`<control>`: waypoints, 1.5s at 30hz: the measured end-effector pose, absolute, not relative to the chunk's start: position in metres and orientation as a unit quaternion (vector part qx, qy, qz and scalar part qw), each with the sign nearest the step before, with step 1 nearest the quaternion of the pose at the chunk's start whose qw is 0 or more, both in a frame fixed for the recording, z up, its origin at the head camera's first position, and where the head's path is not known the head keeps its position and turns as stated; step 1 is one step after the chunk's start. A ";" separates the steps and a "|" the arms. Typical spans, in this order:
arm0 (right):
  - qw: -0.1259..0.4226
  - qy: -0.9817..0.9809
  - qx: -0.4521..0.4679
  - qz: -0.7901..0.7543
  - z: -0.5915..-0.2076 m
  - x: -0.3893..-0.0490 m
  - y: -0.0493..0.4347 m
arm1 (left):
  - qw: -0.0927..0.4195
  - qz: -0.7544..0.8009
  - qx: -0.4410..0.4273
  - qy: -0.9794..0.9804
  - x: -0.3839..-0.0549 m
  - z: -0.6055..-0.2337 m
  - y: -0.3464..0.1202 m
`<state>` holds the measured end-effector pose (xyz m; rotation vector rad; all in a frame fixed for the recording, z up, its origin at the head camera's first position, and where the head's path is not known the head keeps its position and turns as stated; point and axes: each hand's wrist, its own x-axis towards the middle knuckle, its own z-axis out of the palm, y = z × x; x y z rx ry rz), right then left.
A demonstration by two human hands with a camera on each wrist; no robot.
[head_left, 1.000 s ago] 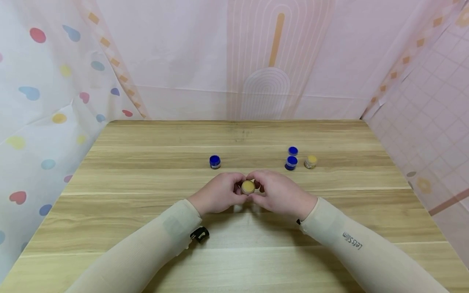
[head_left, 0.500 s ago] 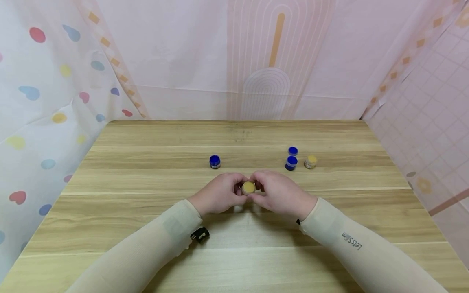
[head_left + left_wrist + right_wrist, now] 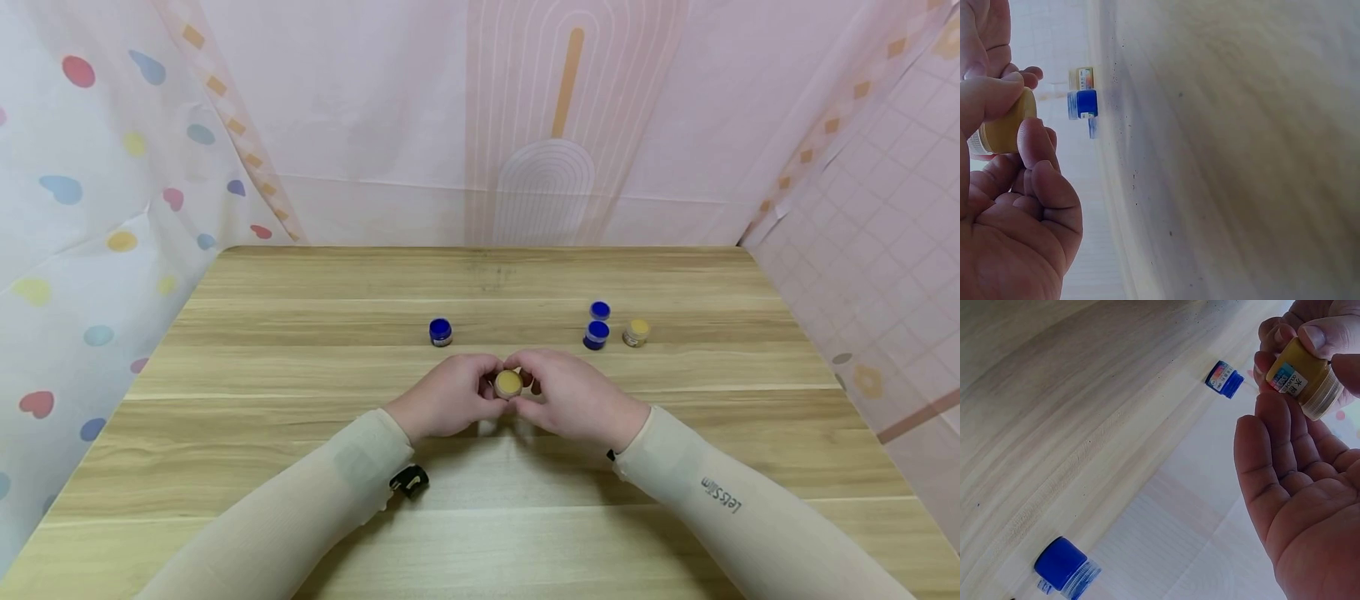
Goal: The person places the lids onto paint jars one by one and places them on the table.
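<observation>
Between both hands, just above the table, is a small yellow paint jar [image 3: 508, 384] with a clear ridged lid [image 3: 1323, 397]. My left hand [image 3: 448, 397] pinches the yellow body between thumb and fingers. From the other side, my right hand [image 3: 573, 397] holds the jar near its lid with thumb and forefinger. In the right wrist view its other fingers [image 3: 1252, 450] extend beneath the jar. A blue paint jar [image 3: 441, 332] stands beyond the left hand, its threaded neck uncovered in the right wrist view. How tightly the lid sits cannot be seen.
Beyond the right hand stand a lidded blue paint jar [image 3: 596, 335] and another yellow paint jar [image 3: 636, 332]. A small round clear lid with blue in it [image 3: 600, 310] lies behind the blue one. Patterned cloth [image 3: 375, 108] hangs along the wooden table's [image 3: 315, 292] back and sides.
The yellow jar shifts and turns very slightly between the fingers. Both hands stay in place, and the jars on the table have not moved.
</observation>
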<state>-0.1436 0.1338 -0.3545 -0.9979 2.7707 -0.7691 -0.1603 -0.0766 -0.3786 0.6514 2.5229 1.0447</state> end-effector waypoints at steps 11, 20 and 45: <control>0.047 0.907 -0.333 -0.254 -0.352 -0.142 0.133 | 0.162 0.367 0.235 0.885 -0.160 -0.378 -0.078; 0.059 0.912 -0.314 -0.257 -0.352 -0.143 0.133 | 0.169 0.371 0.235 0.882 -0.160 -0.379 -0.077; 0.061 0.907 -0.322 -0.264 -0.354 -0.143 0.134 | 0.174 0.375 0.231 0.881 -0.159 -0.378 -0.077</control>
